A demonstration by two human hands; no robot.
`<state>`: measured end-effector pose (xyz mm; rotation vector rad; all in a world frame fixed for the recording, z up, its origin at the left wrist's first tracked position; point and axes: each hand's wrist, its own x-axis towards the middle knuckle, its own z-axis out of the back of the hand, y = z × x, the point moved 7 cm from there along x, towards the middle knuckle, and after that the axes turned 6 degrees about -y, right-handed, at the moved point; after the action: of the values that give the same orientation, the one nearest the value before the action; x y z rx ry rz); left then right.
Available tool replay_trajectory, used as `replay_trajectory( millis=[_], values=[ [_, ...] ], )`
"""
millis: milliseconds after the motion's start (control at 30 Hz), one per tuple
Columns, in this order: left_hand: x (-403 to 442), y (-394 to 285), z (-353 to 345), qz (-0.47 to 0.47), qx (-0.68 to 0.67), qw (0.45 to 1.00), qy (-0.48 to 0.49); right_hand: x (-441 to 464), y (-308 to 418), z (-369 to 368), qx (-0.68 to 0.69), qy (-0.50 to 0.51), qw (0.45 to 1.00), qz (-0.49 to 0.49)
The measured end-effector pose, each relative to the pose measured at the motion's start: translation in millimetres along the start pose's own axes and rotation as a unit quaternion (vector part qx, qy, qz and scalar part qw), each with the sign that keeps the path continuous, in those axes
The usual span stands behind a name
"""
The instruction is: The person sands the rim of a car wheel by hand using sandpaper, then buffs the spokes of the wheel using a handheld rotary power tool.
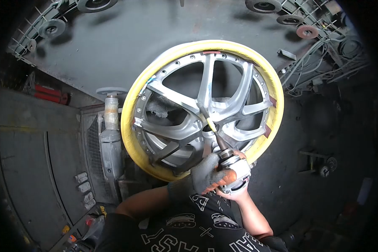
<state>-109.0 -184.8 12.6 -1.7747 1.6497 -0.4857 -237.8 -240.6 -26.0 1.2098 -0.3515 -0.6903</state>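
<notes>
Clearly, the tool [237, 170] is held in front of the person's chest, just below the middle of the wheel [224, 110], its long tapered nose pointing up across the hub and the yellow-banded tip [210, 124] overlapping the spokes [208, 80]; whether the tip touches metal I cannot tell. The left hand [211, 174], in a grey glove with orange fingers, is wrapped around the body behind the nose. The right hand [236, 194] sits beneath the rear end; its fingers are mostly hidden, so how far they close I cannot tell.

The tool is probably dense and rigid, with its weight towards the thick body, so one hand on the barrel and one under the rear looks the sound hold. The slim nose gives leverage but is a poor place for fingers, likely to spin or run hot. Smooth casing could slip, and the glove should add grip.

The wheel, facing the person, looks stiff and likely heavy; bare metal is probably slick and its edges easily marked. The yellow cover [129, 117] around the rim should be softer and grippier, so opposite sides of the rim, or a thick spoke root, seem the better holds.
</notes>
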Motion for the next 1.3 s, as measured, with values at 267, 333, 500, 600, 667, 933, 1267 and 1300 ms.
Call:
replay_trajectory(
  millis=[267,333,500,600,667,933,1267,1300],
  values=[
    [-4,3,-17,-0.002,-0.013,0.999,0.036,-9,36,8,-0.048,-0.018,0.995,0.088],
    [4,-7,-18,-0.033,0.012,0.996,0.086,-13,5,7,-0.025,0.007,1.000,0.008],
    [-1,15,7,-0.034,0.031,0.999,0.005,-7,2,2,-0.026,0.013,1.000,0.004],
    [-1,7,-15,-0.016,-0.057,0.996,0.071,-17,7,6,-0.052,0.029,0.998,0.013],
    [-7,6,-22,0.015,-0.082,0.994,0.071,-24,9,8,-0.056,0.041,0.997,-0.028],
    [11,-32,-21,-0.094,-0.148,0.980,0.097,13,92,12,-0.043,-0.015,0.994,0.101],
    [37,4,14,0.003,-0.287,0.957,0.050,52,96,-1,-0.099,-0.008,0.995,-0.012],
    [39,3,16,-0.001,-0.264,0.963,0.054,53,97,-2,-0.108,-0.009,0.994,-0.014]
  ],
)
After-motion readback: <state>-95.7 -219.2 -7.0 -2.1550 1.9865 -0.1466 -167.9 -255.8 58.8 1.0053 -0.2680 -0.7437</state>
